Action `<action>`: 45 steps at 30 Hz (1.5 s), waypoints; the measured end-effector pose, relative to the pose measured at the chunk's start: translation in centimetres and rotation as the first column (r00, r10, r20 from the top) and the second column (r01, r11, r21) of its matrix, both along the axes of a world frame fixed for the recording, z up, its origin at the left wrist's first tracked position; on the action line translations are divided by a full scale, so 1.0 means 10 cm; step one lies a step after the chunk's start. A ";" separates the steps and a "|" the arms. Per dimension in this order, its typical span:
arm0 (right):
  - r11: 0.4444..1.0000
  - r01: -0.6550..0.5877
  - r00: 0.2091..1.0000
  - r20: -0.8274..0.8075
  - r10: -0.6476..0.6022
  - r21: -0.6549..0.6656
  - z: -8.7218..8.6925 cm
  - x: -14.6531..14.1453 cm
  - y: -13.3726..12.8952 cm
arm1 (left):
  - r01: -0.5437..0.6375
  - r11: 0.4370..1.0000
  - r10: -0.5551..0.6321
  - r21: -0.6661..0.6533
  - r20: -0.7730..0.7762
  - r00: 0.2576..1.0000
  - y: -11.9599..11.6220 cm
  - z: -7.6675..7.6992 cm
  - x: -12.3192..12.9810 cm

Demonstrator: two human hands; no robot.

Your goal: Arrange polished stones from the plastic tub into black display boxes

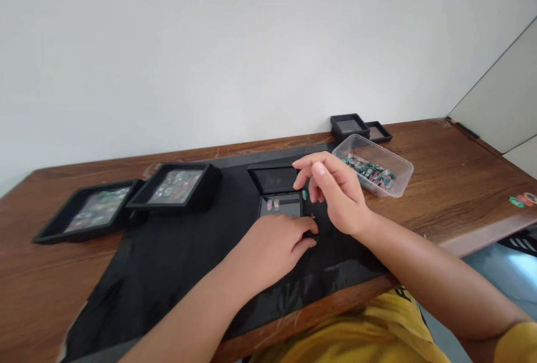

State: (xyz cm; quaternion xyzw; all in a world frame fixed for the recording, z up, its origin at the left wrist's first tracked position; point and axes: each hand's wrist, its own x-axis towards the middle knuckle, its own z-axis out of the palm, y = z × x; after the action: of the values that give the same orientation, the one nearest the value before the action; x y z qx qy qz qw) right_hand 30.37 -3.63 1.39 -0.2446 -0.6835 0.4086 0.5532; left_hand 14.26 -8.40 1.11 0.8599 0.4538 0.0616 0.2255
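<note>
My left hand reaches over the black mat at the near right corner of a small open black case. Its thumb and fingertips close around a small dark piece, mostly hidden. Two small glossy pale-pink pieces, resembling press-on nails, lie inside the case, whose dark lid leans back. My right hand hovers just right of the case, fingers loosely bent and apart, with nothing visible in it. Beneath its fingers a small green piece rests on the mat.
A clear plastic tub of many green and pink pieces stands behind my right hand. Two filled black cases lie at left. Black cases sit near the wall. Round coloured items lie at the right edge.
</note>
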 end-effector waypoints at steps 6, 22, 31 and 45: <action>1.000 -0.017 1.000 0.018 0.017 0.001 0.02 0.02 -0.03 | 0.004 0.999 -0.001 0.054 -0.055 0.998 -0.01 -0.01 0.08; 0.997 -0.035 0.997 0.075 0.029 0.073 0.04 0.05 -0.05 | 0.055 0.997 -0.056 0.058 0.015 0.998 -0.01 -0.03 0.01; 0.994 -0.031 0.995 0.095 0.021 0.105 0.05 0.06 -0.06 | 0.018 0.999 -0.017 0.028 -0.012 1.000 -0.03 -0.02 -0.01; 0.988 -0.048 0.996 0.075 0.038 0.147 0.04 0.05 -0.06 | 0.033 0.998 -0.029 -0.055 0.074 0.997 -0.06 -0.02 -0.05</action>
State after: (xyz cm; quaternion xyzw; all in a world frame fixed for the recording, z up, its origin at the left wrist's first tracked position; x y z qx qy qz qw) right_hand 30.87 -4.26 1.79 -0.2025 -0.7368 0.3593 0.5358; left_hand 13.74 -9.03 0.86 0.8572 0.4336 0.0766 0.2671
